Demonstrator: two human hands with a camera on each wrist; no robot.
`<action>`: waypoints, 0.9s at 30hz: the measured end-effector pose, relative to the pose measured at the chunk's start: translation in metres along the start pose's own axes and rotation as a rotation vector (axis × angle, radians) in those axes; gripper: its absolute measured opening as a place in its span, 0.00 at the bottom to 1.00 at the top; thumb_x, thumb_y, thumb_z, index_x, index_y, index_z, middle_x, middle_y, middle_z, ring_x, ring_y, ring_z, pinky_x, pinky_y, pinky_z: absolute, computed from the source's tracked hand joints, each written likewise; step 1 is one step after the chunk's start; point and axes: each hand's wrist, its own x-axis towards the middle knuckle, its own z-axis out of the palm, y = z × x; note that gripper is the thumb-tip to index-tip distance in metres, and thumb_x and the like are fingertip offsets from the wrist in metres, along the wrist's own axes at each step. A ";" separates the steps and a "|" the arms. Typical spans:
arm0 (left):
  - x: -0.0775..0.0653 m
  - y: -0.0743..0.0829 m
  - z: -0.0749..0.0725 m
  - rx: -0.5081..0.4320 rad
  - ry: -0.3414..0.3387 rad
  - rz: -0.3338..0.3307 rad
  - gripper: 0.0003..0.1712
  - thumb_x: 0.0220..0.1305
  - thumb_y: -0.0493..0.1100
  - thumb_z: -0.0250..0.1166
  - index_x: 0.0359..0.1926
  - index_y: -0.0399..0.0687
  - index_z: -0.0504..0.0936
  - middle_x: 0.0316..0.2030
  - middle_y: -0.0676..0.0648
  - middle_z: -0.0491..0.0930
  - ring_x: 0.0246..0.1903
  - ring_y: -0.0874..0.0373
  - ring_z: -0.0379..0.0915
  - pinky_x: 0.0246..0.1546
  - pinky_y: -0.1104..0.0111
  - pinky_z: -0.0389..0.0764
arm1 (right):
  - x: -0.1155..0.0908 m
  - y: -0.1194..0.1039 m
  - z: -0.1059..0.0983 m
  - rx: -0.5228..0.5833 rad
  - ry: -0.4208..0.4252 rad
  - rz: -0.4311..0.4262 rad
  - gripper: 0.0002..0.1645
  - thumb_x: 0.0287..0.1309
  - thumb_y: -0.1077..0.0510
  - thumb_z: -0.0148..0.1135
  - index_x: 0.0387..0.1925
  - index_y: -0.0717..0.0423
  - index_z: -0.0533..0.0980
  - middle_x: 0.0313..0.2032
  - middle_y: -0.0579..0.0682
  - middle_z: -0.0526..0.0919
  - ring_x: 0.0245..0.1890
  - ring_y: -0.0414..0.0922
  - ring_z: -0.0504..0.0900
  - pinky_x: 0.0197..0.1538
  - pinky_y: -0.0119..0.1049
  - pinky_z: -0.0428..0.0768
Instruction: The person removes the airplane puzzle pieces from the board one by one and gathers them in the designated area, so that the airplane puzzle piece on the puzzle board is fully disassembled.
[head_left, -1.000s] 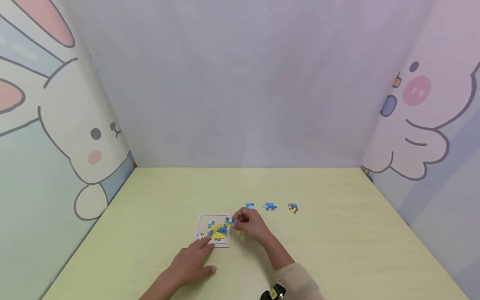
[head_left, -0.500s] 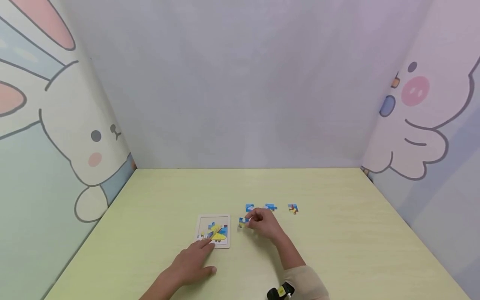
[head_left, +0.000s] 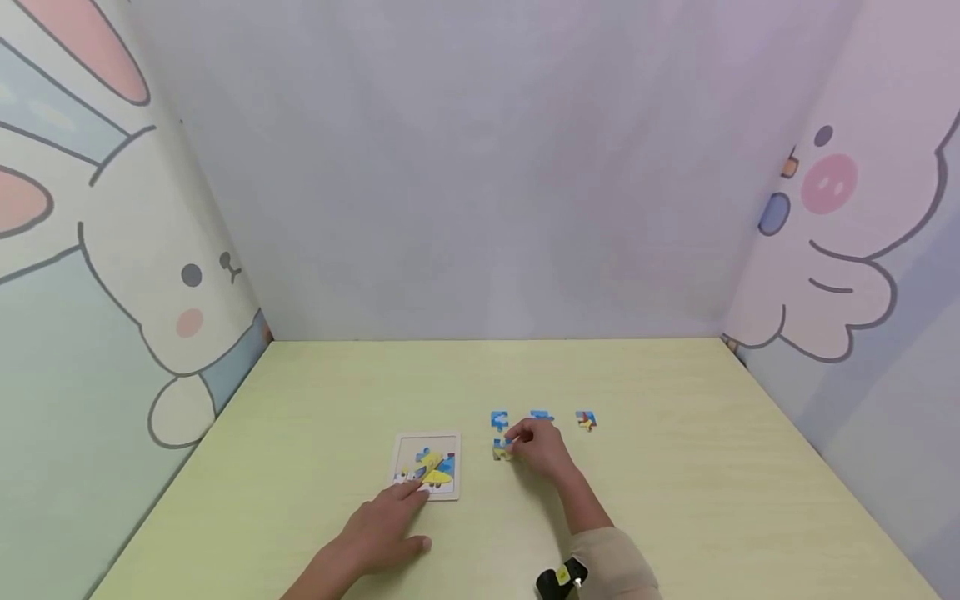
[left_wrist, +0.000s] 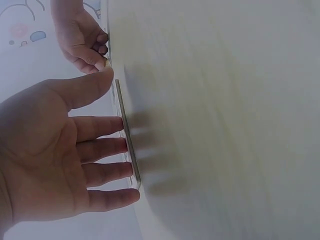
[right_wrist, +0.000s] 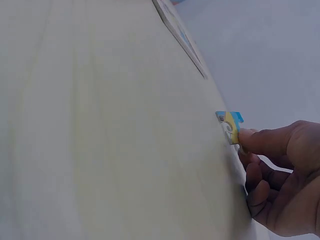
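A square puzzle tray (head_left: 405, 442) with a pale frame lies left of the middle, partly filled with pieces that show a yellow airplane (head_left: 432, 473). My left hand (head_left: 382, 525) rests its straight fingertips on the tray's lower edge, thumb apart. Right of the tray, my right hand (head_left: 540, 447) pinches a blue and yellow puzzle piece (right_wrist: 231, 125) between thumb and finger, close over the table. The right wrist view shows the piece tilted, its far edge near the tabletop. The fingers hide part of it in the head view.
Behind the right hand lie a blue puzzle piece (head_left: 499, 419), another blue piece (head_left: 542, 414) partly covered by the hand, and a piece with red and yellow (head_left: 587, 420). The pale table (head_left: 675, 483) meets cartoon-printed walls at both sides and a plain wall behind.
My right hand has moved right, away from the tray's upper right corner, carrying the pinched puzzle piece to just below the loose blue pieces. My left hand has stayed on the tray.
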 end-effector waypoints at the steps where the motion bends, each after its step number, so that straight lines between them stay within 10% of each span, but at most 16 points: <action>1: 0.000 0.000 0.000 0.000 -0.002 0.000 0.34 0.53 0.53 0.68 0.56 0.38 0.74 0.59 0.39 0.68 0.57 0.40 0.63 0.44 0.44 0.71 | 0.000 0.000 0.001 -0.023 0.004 0.002 0.04 0.49 0.69 0.64 0.29 0.60 0.80 0.23 0.46 0.75 0.24 0.42 0.71 0.26 0.35 0.72; 17: 0.000 0.000 -0.004 -0.010 -0.013 0.009 0.34 0.53 0.53 0.67 0.57 0.38 0.74 0.59 0.39 0.68 0.57 0.40 0.63 0.44 0.44 0.70 | 0.002 -0.005 0.003 -0.206 -0.016 0.007 0.03 0.47 0.64 0.67 0.28 0.57 0.81 0.23 0.43 0.76 0.23 0.40 0.71 0.28 0.35 0.69; 27: 0.000 -0.004 -0.004 -0.018 0.004 0.022 0.34 0.53 0.53 0.68 0.56 0.38 0.74 0.58 0.39 0.68 0.56 0.40 0.64 0.43 0.44 0.71 | 0.000 -0.010 0.002 -0.089 -0.017 0.012 0.03 0.51 0.67 0.64 0.30 0.59 0.80 0.23 0.47 0.75 0.24 0.43 0.71 0.26 0.35 0.71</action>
